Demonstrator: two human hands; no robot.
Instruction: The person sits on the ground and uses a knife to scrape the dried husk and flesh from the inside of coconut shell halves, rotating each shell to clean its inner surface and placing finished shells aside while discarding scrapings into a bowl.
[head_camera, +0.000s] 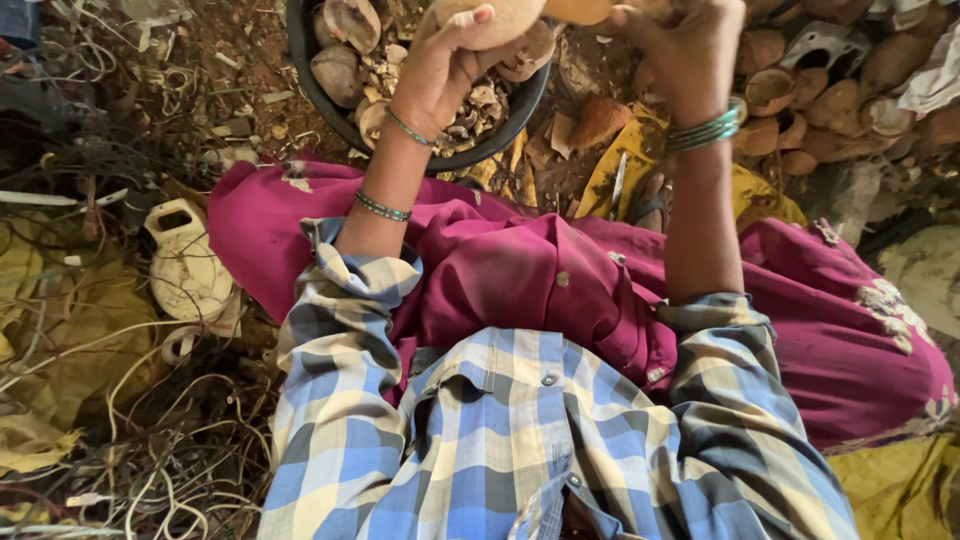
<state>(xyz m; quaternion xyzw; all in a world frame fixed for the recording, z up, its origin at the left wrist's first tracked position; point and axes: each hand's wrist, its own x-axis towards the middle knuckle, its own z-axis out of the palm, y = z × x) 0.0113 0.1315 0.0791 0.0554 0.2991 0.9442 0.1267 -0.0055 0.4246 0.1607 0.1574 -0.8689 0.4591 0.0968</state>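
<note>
Coconut shell (500, 20), top centre of frame, is gripped by the left hand (440, 75), fingers curled over it; the right hand (690, 55) pinches its other end. Below it, a black tub (310, 75) holds shell pieces; unsorted shells (830, 110) remain upper right. A cream plastic jug (185, 265) lies at left; no labels are legible.

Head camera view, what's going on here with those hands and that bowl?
A person sits on the ground in a checked shirt and magenta cloth. The left hand grips a tan, rounded shell-like piece above a dark bowl filled with similar halves and broken chips. The right hand is raised beside it, holding another tan piece at the top edge of the view. More brown shell halves are piled on the ground to the right, and tangled wires lie to the left.
</note>
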